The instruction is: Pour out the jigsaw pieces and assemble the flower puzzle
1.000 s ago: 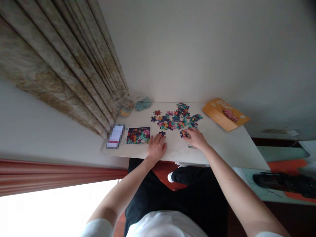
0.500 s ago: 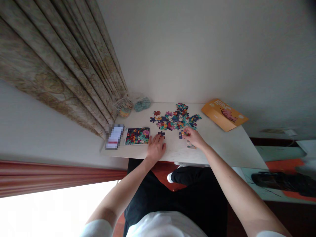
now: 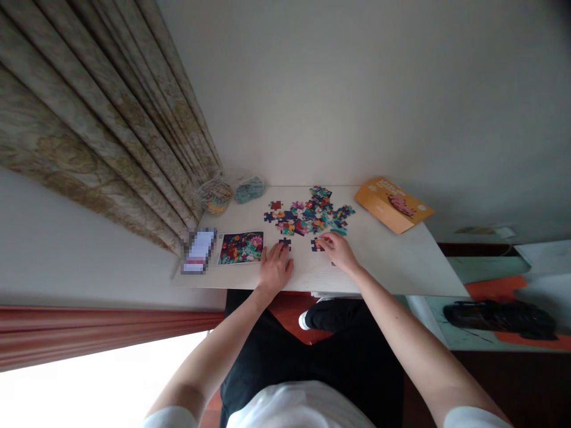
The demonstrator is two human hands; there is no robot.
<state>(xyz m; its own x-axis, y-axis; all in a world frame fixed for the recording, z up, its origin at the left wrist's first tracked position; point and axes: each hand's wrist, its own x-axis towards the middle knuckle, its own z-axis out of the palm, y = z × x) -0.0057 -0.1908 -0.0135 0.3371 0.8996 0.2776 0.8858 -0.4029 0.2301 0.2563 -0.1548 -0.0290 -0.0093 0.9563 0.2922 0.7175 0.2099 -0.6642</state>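
the left hand [image 3: 275, 268] lies open and flat on the pale table [image 3: 392, 267], fingers spread, the tips just beside a dark puzzle piece [image 3: 284, 242] with no visible pinch, so it seems to be bracing on the surface or keeping that piece close rather than holding anything. the right hand [image 3: 339, 251] has its fingers curled and drawn together, the tips at a small multicoloured puzzle piece [image 3: 317, 244]; from this view i cannot tell whether that grip is closed on the piece or only touching it. both pieces lie apart from, and just nearer the person than, the main cluster of jigsaw pieces [image 3: 307, 217] in the middle of the table, where either hand can reach them easily. to the left, a floral picture card [image 3: 241, 248] lies face up beside a pixelated flat object [image 3: 198, 251], probably placed to be seen from where the person stands or sits. an orange cardboard box [image 3: 393, 205] lies at the far right, and clear plastic bags [image 3: 215, 197] sit against the wall by the curtain [image 3: 89, 119].
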